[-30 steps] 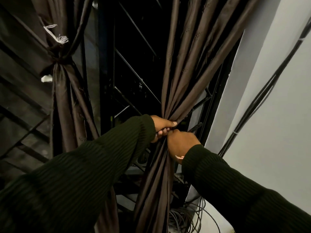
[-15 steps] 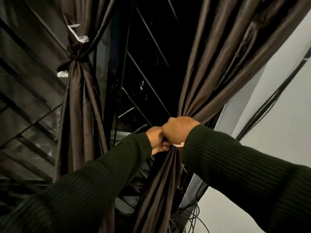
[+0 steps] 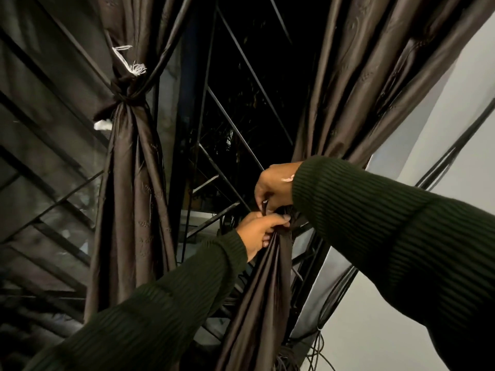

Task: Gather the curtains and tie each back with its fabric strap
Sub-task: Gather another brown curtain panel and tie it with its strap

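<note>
I'm looking up at a dark window with two glossy dark-brown satin curtains. The left dark-brown curtain is already bunched and bound at its waist by a knotted dark-brown fabric strap, frayed white threads sticking out just above the knot.

All the action is on the right dark-brown curtain. Its folds funnel down to one gathered neck right between the two hands. The left hand, in a ribbed dark-green sleeve, has its fingers curled around the bunched cloth from below, clamping the gather. The right hand sits just above, knuckles toward me, fingers bent and pinching a thin dark strip of fabric at the neck; I take it for that curtain's tie, though it's too dark to be sure. The hands are almost touching.

Below the grip the cloth hangs loose. Behind, black metal window bars slant across the glass; to the right, a pale grey wall with black cables running along it.
</note>
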